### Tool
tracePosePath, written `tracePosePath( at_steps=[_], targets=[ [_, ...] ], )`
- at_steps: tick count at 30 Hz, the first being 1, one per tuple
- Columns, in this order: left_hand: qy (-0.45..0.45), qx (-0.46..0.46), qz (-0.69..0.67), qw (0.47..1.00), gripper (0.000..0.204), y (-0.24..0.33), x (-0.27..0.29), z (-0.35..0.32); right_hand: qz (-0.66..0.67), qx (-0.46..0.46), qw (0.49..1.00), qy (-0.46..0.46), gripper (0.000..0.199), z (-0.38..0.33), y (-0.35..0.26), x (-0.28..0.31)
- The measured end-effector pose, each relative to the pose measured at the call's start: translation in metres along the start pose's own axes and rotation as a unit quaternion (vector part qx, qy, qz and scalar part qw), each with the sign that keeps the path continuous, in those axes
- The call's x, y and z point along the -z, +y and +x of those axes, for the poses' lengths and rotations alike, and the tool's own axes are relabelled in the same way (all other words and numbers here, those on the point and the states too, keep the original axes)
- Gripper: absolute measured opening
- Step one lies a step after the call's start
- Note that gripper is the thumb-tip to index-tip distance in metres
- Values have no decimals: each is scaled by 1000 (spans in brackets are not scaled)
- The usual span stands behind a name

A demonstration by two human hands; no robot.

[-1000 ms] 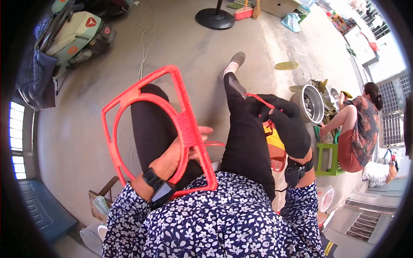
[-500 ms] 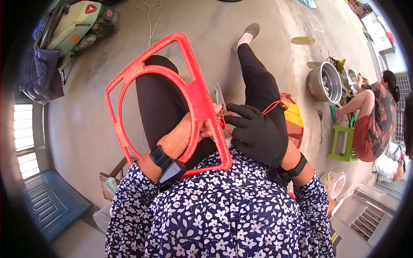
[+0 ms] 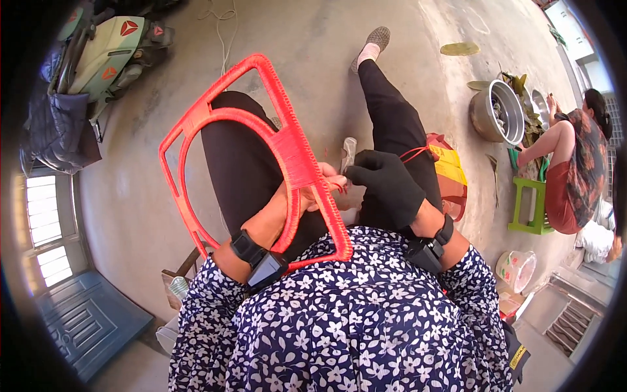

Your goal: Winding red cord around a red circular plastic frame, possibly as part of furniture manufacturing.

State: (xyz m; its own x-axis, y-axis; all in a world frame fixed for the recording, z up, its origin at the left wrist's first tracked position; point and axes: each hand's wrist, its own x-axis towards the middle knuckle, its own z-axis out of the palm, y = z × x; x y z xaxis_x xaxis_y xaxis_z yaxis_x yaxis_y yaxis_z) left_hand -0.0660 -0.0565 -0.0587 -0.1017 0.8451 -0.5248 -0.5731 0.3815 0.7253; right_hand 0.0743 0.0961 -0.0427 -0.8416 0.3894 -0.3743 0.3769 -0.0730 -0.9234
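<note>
While the person in the navy floral top sits at the work, a co-worker sits low, well off to the right of the red frame, which lies tilted across the left thigh, much where it was a moment ago. Right of that frame too, nearer than the co-worker, stands a metal pot, and nearer still a red-and-yellow bag. What has changed is the right hand in its black glove: half a second back its fingers were spread, and now they're curled together, just right of the frame; whether they hold anything, I can't tell from here. The bare left hand passes under the frame's ring. A clear, narrow piece shows beside the gloved fingertips, and smallest is some red thread, held in a narrow pinch of the left fingertips, just right of the frame.
</note>
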Motion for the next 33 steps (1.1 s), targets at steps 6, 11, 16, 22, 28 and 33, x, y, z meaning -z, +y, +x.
tracePosePath(
  at_steps=[6,11,16,22,28,33],
  targets=[
    [129,-51,-43,989,20,-1,0,0,-22,-36,999,-17,22,-7,-8,-2],
    [157,-87,-46,983,20,8,-4,-4,-25,-32,999,-32,22,-9,13,-5],
    [212,-131,-137,959,19,8,-6,-3,254,-133,954,82,22,-11,25,22],
    [205,-93,-125,966,18,3,-4,2,-49,157,941,295,31,-19,-11,23],
    [189,-98,-11,977,16,6,-6,-6,-300,41,948,-102,24,-12,-22,10],
    [147,-57,-11,987,18,8,-6,-1,-93,18,995,28,19,-36,-18,40]
  ],
)
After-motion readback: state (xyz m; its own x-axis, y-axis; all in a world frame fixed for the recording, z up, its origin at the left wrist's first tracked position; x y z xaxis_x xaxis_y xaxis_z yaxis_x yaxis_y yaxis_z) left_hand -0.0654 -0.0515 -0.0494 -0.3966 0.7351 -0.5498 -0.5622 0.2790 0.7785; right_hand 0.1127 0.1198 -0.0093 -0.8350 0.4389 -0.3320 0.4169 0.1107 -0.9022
